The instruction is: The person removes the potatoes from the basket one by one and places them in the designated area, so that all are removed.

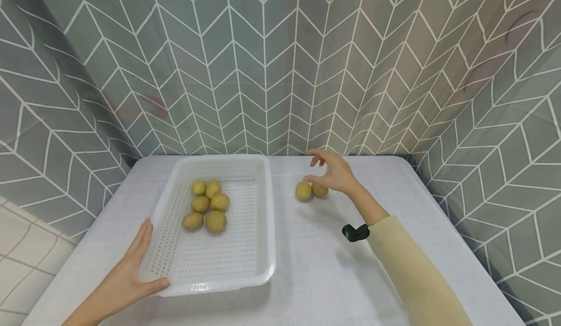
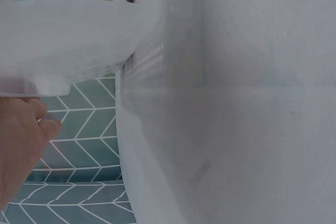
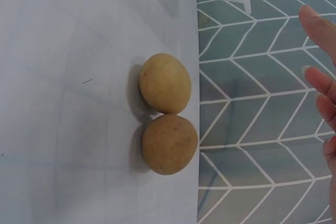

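A white perforated basket stands on the white table, left of centre, with several yellow-brown potatoes grouped in its far half. My left hand rests on the basket's near left corner, fingers straight along the side and thumb on the front rim. The left wrist view shows that hand under the basket's rim. Two more potatoes lie touching on the table to the right. My right hand hovers just above them, holding nothing. In the right wrist view the potatoes lie apart from the fingertips.
Grey-green chevron-patterned sheeting walls the table at the back and on both sides. A black wrist device sits on the right forearm, beside a cream sleeve. The table's edges drop off at the left and right.
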`<state>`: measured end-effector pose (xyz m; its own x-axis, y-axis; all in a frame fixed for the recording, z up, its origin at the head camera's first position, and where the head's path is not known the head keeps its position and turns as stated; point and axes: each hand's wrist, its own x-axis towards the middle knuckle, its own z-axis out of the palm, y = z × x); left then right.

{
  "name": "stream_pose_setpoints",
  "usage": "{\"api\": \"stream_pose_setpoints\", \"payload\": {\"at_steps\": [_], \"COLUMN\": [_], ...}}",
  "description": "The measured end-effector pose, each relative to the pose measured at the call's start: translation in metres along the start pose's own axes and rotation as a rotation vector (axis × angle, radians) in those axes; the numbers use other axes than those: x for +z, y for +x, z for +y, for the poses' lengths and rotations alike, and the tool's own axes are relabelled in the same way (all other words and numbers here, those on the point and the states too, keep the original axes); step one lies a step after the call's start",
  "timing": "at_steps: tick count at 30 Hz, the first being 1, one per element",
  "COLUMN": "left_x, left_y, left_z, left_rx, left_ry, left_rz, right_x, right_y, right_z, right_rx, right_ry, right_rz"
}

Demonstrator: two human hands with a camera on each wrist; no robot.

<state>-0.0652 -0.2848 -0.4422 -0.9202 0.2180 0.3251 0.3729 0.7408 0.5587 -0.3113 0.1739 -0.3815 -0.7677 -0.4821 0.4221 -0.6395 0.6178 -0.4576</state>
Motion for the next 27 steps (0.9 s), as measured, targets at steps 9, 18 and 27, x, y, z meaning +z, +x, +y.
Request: {"api": "stream_pose_setpoints", "payload": {"at_steps": [9, 18, 27], "left_x": [0.001, 0.0, 0.0], "left_y": [-0.001, 0.0, 0.0], "left_z": [0.001, 0.001, 0.0], "left_rx": [-0.005, -0.008, -0.002], "left_ry": [0.006, 0.007, 0.005], "left_rz": [-0.009, -0.001, 0.004], "right_x": [0.001, 0.004, 0.011], "right_y": [0.005, 0.017, 0.031], "right_z": [-0.011, -0.033, -0.054], "right_rx": [-0.016, -0.103, -0.195], "right_ry": [0.028, 0.061, 0.093], "right_rz": [0.017, 0.024, 0.042]}}
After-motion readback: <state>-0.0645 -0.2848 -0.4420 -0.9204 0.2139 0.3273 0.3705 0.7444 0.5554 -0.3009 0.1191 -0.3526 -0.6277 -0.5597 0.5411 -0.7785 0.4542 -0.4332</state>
